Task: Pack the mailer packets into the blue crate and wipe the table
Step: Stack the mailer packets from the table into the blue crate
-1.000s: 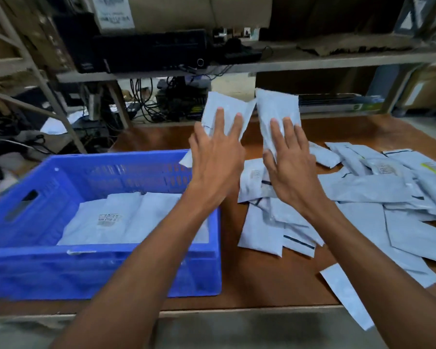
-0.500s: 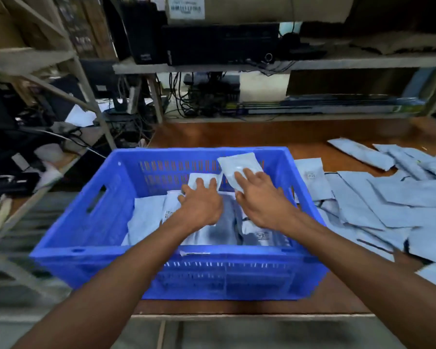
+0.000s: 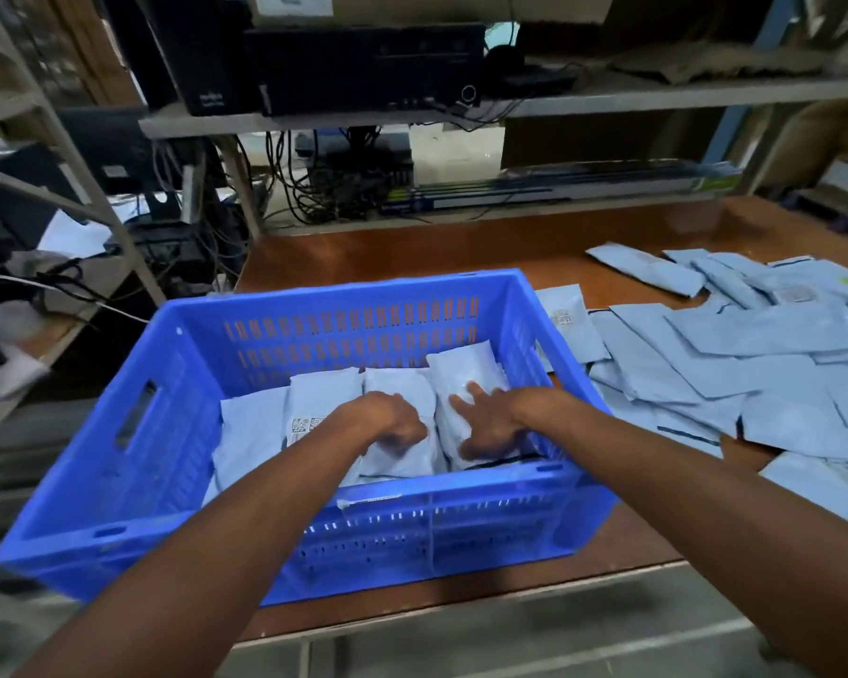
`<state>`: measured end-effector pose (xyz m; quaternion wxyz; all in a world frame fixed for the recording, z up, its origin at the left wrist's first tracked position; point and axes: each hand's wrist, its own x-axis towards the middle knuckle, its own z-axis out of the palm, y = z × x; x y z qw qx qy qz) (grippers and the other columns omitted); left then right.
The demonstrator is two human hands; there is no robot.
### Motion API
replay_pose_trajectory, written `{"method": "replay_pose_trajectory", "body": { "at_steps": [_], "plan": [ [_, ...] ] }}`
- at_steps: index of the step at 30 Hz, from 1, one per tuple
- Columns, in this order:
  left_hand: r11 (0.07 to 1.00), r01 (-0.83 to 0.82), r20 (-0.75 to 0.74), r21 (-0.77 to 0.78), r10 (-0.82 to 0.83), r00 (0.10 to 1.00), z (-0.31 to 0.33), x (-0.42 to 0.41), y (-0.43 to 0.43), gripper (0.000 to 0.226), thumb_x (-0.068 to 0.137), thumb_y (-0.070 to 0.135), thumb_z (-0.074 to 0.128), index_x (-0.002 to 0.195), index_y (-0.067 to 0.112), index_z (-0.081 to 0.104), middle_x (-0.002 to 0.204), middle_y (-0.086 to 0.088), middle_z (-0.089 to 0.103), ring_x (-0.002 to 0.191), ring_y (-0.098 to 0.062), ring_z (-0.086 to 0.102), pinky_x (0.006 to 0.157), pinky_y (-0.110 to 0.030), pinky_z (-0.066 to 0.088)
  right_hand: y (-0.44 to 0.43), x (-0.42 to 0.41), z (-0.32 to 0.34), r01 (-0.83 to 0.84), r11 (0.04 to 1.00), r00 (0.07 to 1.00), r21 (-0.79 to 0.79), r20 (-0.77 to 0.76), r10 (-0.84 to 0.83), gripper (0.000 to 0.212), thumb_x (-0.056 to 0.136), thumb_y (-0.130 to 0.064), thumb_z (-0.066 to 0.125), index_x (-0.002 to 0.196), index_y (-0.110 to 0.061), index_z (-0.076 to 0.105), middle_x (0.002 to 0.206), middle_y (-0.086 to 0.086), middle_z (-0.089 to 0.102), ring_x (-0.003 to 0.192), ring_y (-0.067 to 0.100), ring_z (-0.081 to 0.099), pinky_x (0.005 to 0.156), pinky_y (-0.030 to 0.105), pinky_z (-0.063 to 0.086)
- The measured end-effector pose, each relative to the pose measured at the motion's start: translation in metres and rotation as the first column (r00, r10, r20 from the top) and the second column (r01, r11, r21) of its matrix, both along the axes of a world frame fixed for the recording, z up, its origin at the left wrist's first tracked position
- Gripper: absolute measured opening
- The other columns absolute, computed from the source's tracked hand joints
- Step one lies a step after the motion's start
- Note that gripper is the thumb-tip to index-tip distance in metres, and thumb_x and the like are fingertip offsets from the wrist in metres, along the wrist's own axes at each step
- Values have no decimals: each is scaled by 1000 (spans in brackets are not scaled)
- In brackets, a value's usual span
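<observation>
A blue crate (image 3: 343, 292) stands on the left part of the brown table (image 3: 412, 256). Several pale mailer packets (image 3: 253, 433) lie inside it, side by side. Both my hands reach into the crate. My left hand (image 3: 395, 423) has its fingers curled down over one mailer packet (image 3: 398, 384) in the middle. My right hand (image 3: 485, 423) presses spread fingers on another packet (image 3: 466, 367) that leans at the crate's right wall. A loose heap of packets (image 3: 755, 374) covers the table to the right of the crate.
Behind the table, a metal shelf carries black computer boxes (image 3: 363, 66), with tangled cables (image 3: 324, 188) below. A slanted metal rack frame (image 3: 94, 198) stands at the left. The table's front edge (image 3: 510, 599) runs just below the crate.
Both hands carried one packet each from above the table into the crate and have lowered them among the packets there. My view has swung left onto the crate.
</observation>
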<state>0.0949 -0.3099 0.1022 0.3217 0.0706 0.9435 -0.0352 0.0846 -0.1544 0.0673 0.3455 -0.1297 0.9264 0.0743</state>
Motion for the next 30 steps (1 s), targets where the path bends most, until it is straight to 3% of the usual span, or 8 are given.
{"method": "replay_pose_trajectory", "body": {
  "at_steps": [5,8,11,16,19,22,26,30],
  "plan": [
    [999,38,-115,-31,-41,992,1,-6,8,52,104,42,32,135,5,52,140,-14,51,117,-32,58,89,-35,49,8,4,35,-129,972,960,-195,-270,73,61,95,-37,54,150,-17,35,157,10,31,137,31,39,108,44,38],
    [991,5,-376,133,45,926,10,-26,25,48,100,43,43,136,11,50,143,-16,48,128,-33,48,102,-37,40,48,-1,76,-193,825,792,-532,-580,-189,40,94,-24,55,134,-17,56,136,7,58,124,27,54,101,34,44],
    [949,94,-546,301,90,833,28,-42,70,45,96,41,48,130,12,53,133,-22,53,119,-40,53,98,-44,45,118,-7,103,-151,771,649,-619,-650,-395,29,92,-18,56,119,-15,66,117,6,69,107,25,63,86,27,45],
    [930,251,-603,267,-42,796,26,-40,194,51,90,45,38,130,15,50,139,-11,47,128,-44,40,105,-59,34,246,-9,51,147,741,629,-655,-516,-581,18,89,-17,59,101,-11,72,107,10,72,102,30,65,87,37,53],
    [972,229,-569,44,-165,806,0,-27,253,53,90,36,46,140,18,43,147,-10,38,137,-39,29,112,-62,15,296,0,-2,278,700,663,-658,-396,-636,30,88,-13,60,116,-10,69,123,10,67,115,29,60,98,34,47],
    [984,177,-402,25,-152,903,-28,-22,293,55,93,33,45,144,16,36,150,-10,34,139,-35,29,113,-53,19,324,0,-43,296,701,681,-649,-371,-631,41,89,-16,59,129,-12,59,132,13,60,120,31,56,100,40,46],
    [997,-8,-173,80,21,985,-67,-15,319,61,98,38,41,151,13,25,158,-14,23,143,-39,24,114,-53,21,328,-11,-71,97,835,730,-542,-531,-429,52,94,-31,54,143,-16,45,147,10,46,134,31,43,108,46,38],
    [973,-116,-127,198,143,982,-121,3,309,77,97,65,26,157,29,-7,164,-10,-14,148,-42,-5,116,-60,7,321,-8,-97,-18,970,822,-241,-557,-123,60,100,-58,19,156,-35,12,164,-2,13,151,23,11,120,52,7]
  ]
}}
